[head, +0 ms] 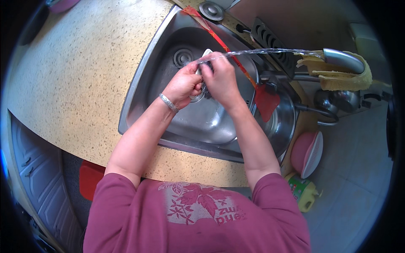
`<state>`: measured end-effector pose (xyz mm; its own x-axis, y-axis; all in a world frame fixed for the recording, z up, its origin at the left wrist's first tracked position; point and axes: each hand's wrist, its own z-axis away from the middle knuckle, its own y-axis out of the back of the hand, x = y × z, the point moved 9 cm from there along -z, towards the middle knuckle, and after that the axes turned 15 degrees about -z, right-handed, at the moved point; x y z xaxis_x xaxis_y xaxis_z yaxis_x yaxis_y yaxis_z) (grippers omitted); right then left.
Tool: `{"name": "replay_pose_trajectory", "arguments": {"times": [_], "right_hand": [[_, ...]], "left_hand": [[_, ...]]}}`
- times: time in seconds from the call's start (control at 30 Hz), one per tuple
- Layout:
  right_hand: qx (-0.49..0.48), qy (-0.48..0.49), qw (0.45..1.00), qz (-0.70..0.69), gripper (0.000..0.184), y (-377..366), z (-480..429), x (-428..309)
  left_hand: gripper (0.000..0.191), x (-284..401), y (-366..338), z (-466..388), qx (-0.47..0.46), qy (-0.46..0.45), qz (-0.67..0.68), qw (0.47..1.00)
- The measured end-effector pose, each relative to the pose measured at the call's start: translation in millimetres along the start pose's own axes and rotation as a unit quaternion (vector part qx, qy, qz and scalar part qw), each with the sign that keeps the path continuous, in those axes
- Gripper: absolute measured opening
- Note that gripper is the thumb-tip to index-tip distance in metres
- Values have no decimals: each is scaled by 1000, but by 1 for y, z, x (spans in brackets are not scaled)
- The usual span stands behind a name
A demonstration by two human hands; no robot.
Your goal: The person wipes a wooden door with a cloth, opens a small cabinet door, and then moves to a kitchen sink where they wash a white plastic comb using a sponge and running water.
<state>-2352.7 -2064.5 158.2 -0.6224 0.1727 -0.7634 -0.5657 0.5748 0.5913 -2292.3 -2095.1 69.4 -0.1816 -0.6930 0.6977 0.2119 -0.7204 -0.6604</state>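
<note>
Over the stainless steel sink, both of my hands are close together under running water. My left hand, with a silver bracelet at the wrist, grips a small white object that is mostly covered by my fingers. In my right hand is a dark wiry scouring pad, pressed against the white object. The right hand is slightly blurred. A stream of water arcs from the faucet across the right hand's knuckles. A drain strainer lies in the basin beyond my hands.
A red paddle-headed tool with a long handle lies diagonally across the sink. Yellow cloth drapes the faucet. At right stand a metal pot, a pink bowl with a white colander, and a yellow jug. Speckled countertop extends left.
</note>
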Motion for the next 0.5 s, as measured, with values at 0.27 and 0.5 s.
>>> {"name": "replay_pose_trajectory", "arguments": {"times": [0.27, 0.5], "right_hand": [[11, -26, 1000, 4, 13, 5, -3, 12], [76, -50, 993, 71, 12, 28, -16, 27]], "left_hand": [[49, -6, -2, -1, -23, 9, 44, 999], [47, -2, -4, -1, 16, -3, 86, 996]]}}
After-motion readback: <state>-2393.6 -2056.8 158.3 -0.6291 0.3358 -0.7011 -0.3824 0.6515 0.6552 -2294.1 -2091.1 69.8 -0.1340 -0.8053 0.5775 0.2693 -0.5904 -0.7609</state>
